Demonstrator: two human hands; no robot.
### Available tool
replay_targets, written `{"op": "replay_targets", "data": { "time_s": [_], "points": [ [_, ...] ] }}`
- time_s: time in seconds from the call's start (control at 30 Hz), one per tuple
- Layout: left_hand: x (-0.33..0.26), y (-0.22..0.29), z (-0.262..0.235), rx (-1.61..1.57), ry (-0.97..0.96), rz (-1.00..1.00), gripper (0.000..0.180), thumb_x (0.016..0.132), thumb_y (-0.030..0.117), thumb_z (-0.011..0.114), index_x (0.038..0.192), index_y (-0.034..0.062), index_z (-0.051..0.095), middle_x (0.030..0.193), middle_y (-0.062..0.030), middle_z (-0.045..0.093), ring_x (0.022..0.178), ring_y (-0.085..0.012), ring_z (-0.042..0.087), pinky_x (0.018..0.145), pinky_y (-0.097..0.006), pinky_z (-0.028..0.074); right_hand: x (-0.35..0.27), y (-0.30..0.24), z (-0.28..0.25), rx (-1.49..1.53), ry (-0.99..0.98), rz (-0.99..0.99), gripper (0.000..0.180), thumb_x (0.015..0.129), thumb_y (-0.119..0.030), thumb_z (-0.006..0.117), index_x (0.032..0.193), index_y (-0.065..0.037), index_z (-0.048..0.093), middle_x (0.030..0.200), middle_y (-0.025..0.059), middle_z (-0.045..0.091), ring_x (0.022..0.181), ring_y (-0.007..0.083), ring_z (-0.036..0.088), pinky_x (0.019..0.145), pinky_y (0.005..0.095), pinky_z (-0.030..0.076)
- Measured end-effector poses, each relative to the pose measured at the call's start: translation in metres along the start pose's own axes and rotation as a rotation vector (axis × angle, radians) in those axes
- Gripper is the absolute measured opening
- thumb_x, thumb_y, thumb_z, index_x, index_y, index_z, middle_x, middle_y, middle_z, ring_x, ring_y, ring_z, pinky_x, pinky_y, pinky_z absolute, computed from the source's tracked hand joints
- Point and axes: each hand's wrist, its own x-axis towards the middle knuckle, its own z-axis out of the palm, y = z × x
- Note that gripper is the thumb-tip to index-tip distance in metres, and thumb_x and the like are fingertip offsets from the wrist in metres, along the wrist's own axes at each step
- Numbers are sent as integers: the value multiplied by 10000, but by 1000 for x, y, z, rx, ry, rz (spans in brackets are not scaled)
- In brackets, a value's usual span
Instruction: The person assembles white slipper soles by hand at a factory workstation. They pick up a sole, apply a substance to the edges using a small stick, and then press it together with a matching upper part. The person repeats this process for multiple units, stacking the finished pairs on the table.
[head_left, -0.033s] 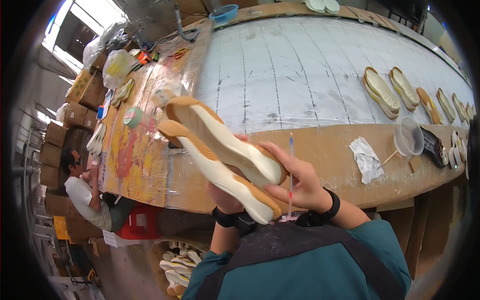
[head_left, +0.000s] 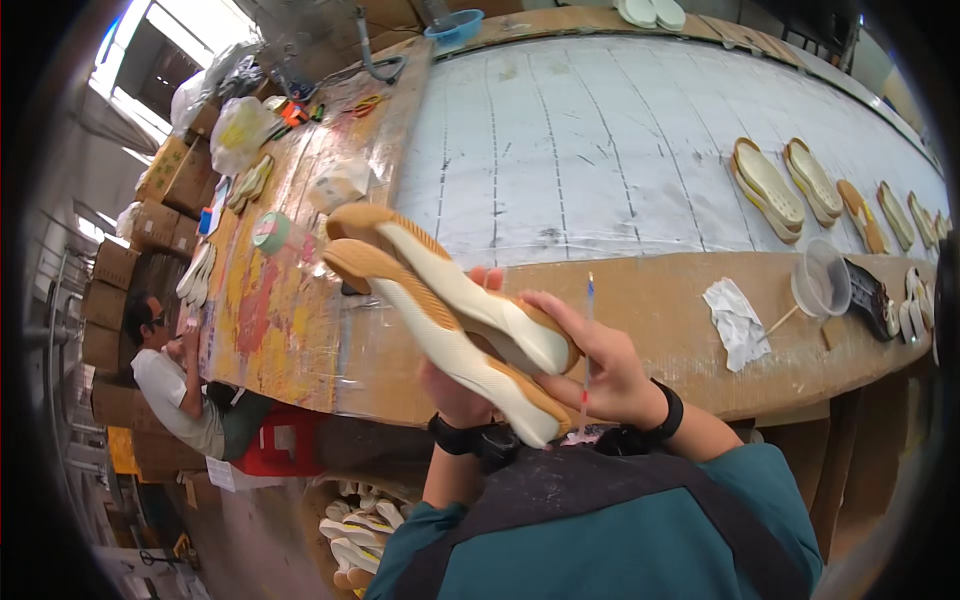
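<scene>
A pair of cream and tan shoe soles [head_left: 450, 315] is held side by side above the near edge of the table, their tan ends pointing to the far left. My left hand [head_left: 455, 395] grips the pair from beneath, mostly hidden by the nearer sole; fingertips show past the farther sole. My right hand [head_left: 610, 370] is closed on the near end of the farther sole, thumb on one side and fingers on the other. A thin pen with a blue tip [head_left: 590, 290] stands upright beside my right hand, at my chest.
Several soles [head_left: 765, 190] lie in a row at the right of the white table surface [head_left: 520, 150]. Nearer are a crumpled white paper [head_left: 735, 325], a clear plastic cup [head_left: 822, 280] and a black sole [head_left: 870, 300]. A co-worker [head_left: 180, 380] sits at left. Soles [head_left: 355, 535] fill a box below.
Both hands have rolled the pair of soles slightly, so their outer sides show more and the inside of the farther one shows less. The grip stays the same.
</scene>
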Motion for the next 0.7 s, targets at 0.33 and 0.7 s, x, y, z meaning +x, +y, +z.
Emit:
{"op": "replay_targets", "data": {
  "time_s": [0.33,0.7],
  "points": [
    [1,2,-7,-306,-49,-166,420,882,315,373,1216,60,378,1023,-105,443,1009,-225,446,878,-449,388,1,-3,-10,29,-142,-126,577,672,-93,698,1191,-33,452,1209,166,467,1099,289,476,906,348,383],
    [-7,39,-48,138,373,-315,371,865,337,439,1104,54,452,978,-97,545,901,-228,531,803,-408,433,-15,23,-34,46,19,326,308,792,-26,549,1096,4,513,1027,115,576,903,168,573,784,281,452]
  ]
}}
